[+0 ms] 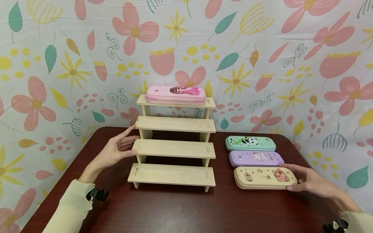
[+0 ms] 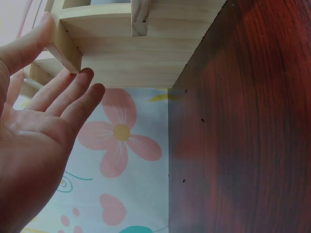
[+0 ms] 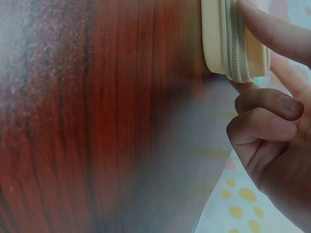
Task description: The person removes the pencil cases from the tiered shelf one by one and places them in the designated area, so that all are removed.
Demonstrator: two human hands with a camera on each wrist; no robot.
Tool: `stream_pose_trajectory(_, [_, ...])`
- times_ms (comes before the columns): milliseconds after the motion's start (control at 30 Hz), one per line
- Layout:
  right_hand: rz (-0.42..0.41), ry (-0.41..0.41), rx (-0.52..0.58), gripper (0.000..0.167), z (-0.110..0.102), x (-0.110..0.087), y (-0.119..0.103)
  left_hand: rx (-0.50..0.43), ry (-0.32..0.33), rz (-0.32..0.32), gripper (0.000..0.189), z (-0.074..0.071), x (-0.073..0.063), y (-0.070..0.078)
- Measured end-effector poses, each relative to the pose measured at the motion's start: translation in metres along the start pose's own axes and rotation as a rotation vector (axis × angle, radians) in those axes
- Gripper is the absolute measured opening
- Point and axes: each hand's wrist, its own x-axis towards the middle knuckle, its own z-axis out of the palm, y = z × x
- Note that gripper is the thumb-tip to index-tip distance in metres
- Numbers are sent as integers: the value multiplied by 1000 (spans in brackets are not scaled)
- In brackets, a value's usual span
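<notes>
A tiered wooden rack (image 1: 175, 148) stands on the table, a pink pencil case (image 1: 177, 94) with a doll picture on its top shelf. My left hand (image 1: 118, 147) touches the rack's left side, fingers fairly straight, thumb at one shelf's end. In the left wrist view the fingers of this hand (image 2: 43, 131) lie along the wooden edge. On the right, my right hand (image 1: 313, 181) pinches the right end of a cream pencil case (image 1: 256, 177) between thumb and forefinger. The right wrist view shows the case's zip (image 3: 234, 43) and the other fingers curled below.
Behind the cream case lie a purple pencil case (image 1: 247, 158) and a green one with a panda (image 1: 233, 143), in a close row. The dark wooden table (image 1: 163, 210) meets a flower-printed cloth (image 1: 262, 38) at the back and sides.
</notes>
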Motion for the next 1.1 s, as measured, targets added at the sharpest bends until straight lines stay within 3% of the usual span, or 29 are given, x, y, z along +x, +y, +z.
stream_pose_trajectory(233, [19,75,-169,72,-3,-8,-11,-4,1,2,98,2,1,0])
stream_pose_trajectory(500, [-7,85,-205,66,-10,-8,-38,-2,6,-6,98,1,0,0])
stream_pose_trajectory(700, [-101,93,-221,64,-7,4,-61,-12,7,-9,98,1,-1,-1])
stream_pose_trajectory(1100, [-135,93,-237,57,-1,34,-90,3,6,-4,98,1,-1,1])
